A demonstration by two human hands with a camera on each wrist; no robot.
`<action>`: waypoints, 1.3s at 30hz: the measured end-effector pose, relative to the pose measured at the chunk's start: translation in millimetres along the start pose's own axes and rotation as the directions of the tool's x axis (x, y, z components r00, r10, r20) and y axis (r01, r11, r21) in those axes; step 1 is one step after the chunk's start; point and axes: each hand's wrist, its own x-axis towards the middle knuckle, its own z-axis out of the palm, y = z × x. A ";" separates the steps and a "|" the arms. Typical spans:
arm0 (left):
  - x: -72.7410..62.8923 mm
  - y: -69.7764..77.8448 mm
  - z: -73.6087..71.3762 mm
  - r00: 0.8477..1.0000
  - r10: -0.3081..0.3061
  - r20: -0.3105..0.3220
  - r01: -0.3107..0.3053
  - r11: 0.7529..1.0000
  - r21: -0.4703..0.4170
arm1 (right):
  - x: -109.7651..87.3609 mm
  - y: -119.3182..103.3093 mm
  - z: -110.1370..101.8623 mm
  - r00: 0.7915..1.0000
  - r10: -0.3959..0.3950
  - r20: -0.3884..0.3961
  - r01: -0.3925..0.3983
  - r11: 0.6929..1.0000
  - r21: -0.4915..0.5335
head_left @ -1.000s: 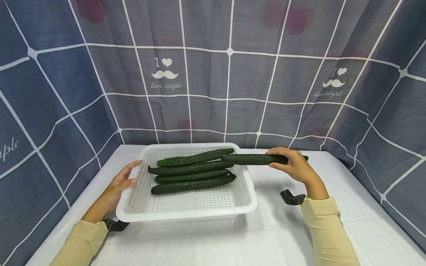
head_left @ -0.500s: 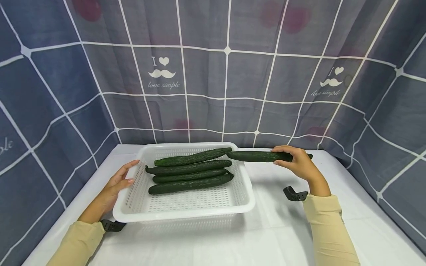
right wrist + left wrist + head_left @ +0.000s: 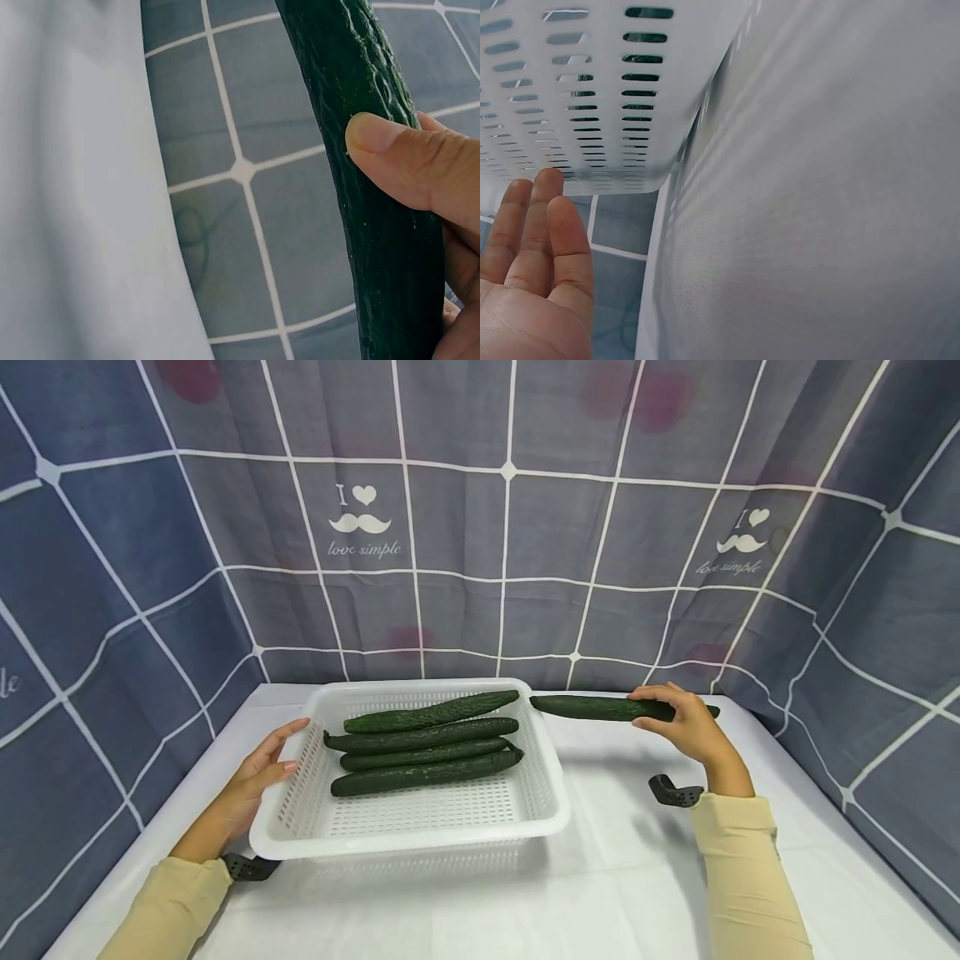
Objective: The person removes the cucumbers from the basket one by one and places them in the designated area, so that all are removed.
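My right hand (image 3: 686, 722) holds a long dark green cucumber (image 3: 585, 707) near its right end, level above the white cloth and just right of the basket. In the right wrist view the thumb (image 3: 397, 154) lies across the bumpy skin of the cucumber (image 3: 352, 97), with the other fingers behind it. Several more cucumbers (image 3: 427, 773) lie side by side in a white plastic basket (image 3: 408, 842). My left hand (image 3: 243, 793) touches the basket's left rim with thumb and forefinger. In the left wrist view its other fingers (image 3: 570, 247) extend loosely beside the slotted wall (image 3: 604, 142).
A white cloth (image 3: 600, 893) covers the table. Grey-blue checked curtain (image 3: 465, 527) encloses the back and both sides. Black wrist-worn pieces (image 3: 675, 793) jut from both sleeves.
My right hand has carried the cucumber rightward, from over the basket's right rim to just beyond it. The left hand stays at the rim. The whole head view shifts slightly.
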 end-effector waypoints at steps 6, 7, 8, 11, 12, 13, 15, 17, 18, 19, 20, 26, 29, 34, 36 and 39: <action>0.3 0.4 -0.4 1.000 -0.014 -0.021 0.015 1.000 0.021 | -4.5 10.1 -2.8 0.998 0.056 0.000 -0.056 0.998 0.003; 0.3 0.4 -0.4 1.000 -0.015 -0.022 0.015 1.000 0.021 | -5.2 11.6 -3.1 0.998 0.064 0.001 -0.064 0.998 0.005; 0.2 0.3 -0.4 1.000 -0.016 -0.022 0.016 1.000 0.021 | -5.7 13.3 -3.0 0.998 0.070 0.005 -0.070 0.997 0.011; 0.1 0.3 -0.7 1.000 -0.017 -0.024 0.017 1.000 0.018 | -6.7 17.6 -1.4 0.996 0.087 0.020 -0.088 0.996 0.032; 0.2 0.2 -0.8 1.000 -0.017 -0.022 0.017 1.000 0.017 | -6.6 19.1 -0.3 0.996 0.090 0.026 -0.091 0.995 0.042; 0.2 0.4 -0.6 1.000 -0.017 -0.022 0.017 1.000 0.017 | -6.3 20.5 1.1 0.996 0.087 0.031 -0.089 0.995 0.051; 0.4 0.6 -0.4 1.000 -0.018 -0.022 0.019 1.000 0.016 | -5.2 22.9 4.4 0.996 0.086 0.038 -0.089 0.993 0.071; 0.5 0.6 0.0 0.999 -0.018 -0.027 0.019 1.000 0.018 | -3.2 26.0 8.4 0.997 0.067 0.039 -0.070 0.994 0.082; 0.4 0.7 0.2 0.999 -0.017 -0.027 0.018 1.000 0.021 | -2.3 27.5 10.3 0.998 0.059 0.038 -0.062 0.994 0.088; 0.4 0.8 0.5 0.999 -0.018 -0.029 0.018 1.000 0.023 | -1.4 28.6 12.3 0.998 0.053 0.037 -0.057 0.994 0.090; 0.3 0.8 0.6 0.999 -0.018 -0.031 0.018 1.000 0.024 | -0.9 29.6 14.0 0.998 0.052 0.041 -0.056 0.994 0.095; 0.0 1.2 1.8 0.999 -0.026 -0.043 0.027 0.999 0.034 | -0.7 35.2 22.1 0.992 0.085 0.095 -0.094 0.991 0.095; 0.1 1.0 1.8 0.999 -0.027 -0.042 0.028 0.999 0.032 | -0.6 39.5 26.0 0.985 0.117 0.129 -0.129 0.988 0.088; 0.3 0.6 0.7 0.999 -0.029 -0.030 0.030 0.999 0.015 | -0.2 46.4 33.9 0.973 0.153 0.173 -0.168 0.983 0.073; 0.1 0.5 0.3 0.999 -0.031 -0.028 0.031 0.999 0.016 | 0.2 49.8 37.3 0.969 0.160 0.190 -0.175 0.982 0.066; -0.3 0.3 0.0 0.999 -0.029 -0.029 0.029 0.999 0.024 | 1.1 54.4 41.7 0.963 0.166 0.214 -0.183 0.981 0.062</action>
